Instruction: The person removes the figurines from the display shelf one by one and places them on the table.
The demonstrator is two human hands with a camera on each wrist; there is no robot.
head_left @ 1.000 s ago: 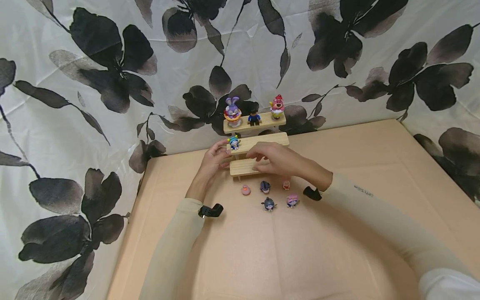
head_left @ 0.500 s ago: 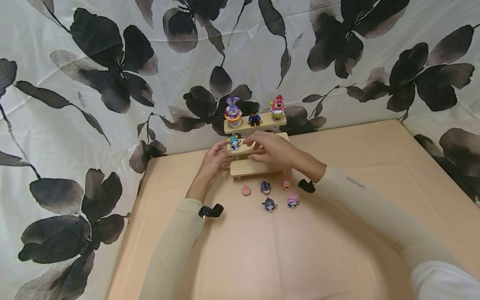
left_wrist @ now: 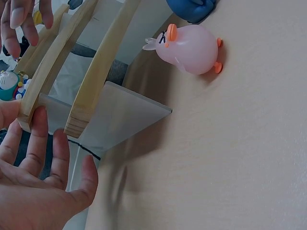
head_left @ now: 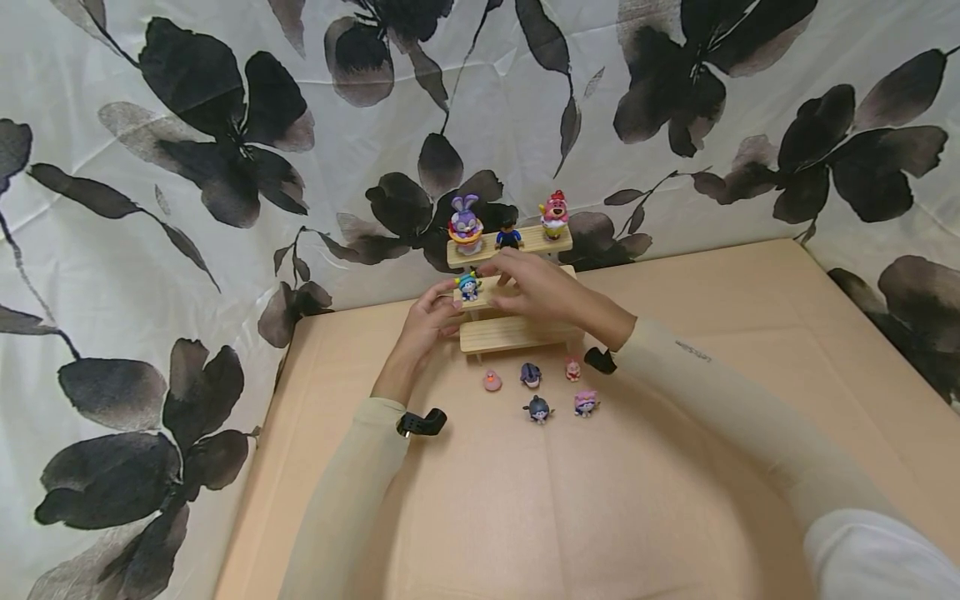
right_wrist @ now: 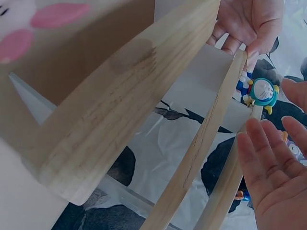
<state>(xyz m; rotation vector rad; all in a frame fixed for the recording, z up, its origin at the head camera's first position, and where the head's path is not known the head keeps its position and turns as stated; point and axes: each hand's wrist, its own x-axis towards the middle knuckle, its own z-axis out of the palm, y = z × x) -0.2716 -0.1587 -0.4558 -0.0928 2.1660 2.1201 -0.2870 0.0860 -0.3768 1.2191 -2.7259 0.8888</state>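
Observation:
A three-tier wooden display stand (head_left: 517,335) stands near the curtain. My left hand (head_left: 426,323) holds the left end of its middle shelf, the thumb on top and fingertips underneath in the left wrist view. A small figurine in a teal hat (head_left: 468,287) stands upright on that end, its face showing in the right wrist view as well (right_wrist: 263,92). My right hand (head_left: 538,287) hovers over the middle shelf just right of this figurine, fingers extended and apart from it, holding nothing. On the top shelf are a purple bunny figurine (head_left: 467,223), a blue-shirted figure (head_left: 508,237) and a pink bear figurine (head_left: 555,217).
Several figurines lie or stand on the table before the stand: a pink duck (head_left: 492,381), a dark blue one (head_left: 530,375), a small pink one (head_left: 573,370), a grey-hatted one (head_left: 537,409) and a pink-hatted one (head_left: 585,404). A floral curtain (head_left: 480,108) hangs behind.
My right hand has risen from the bottom shelf to the middle shelf and shifted slightly left. The left hand and all figurines have stayed put.

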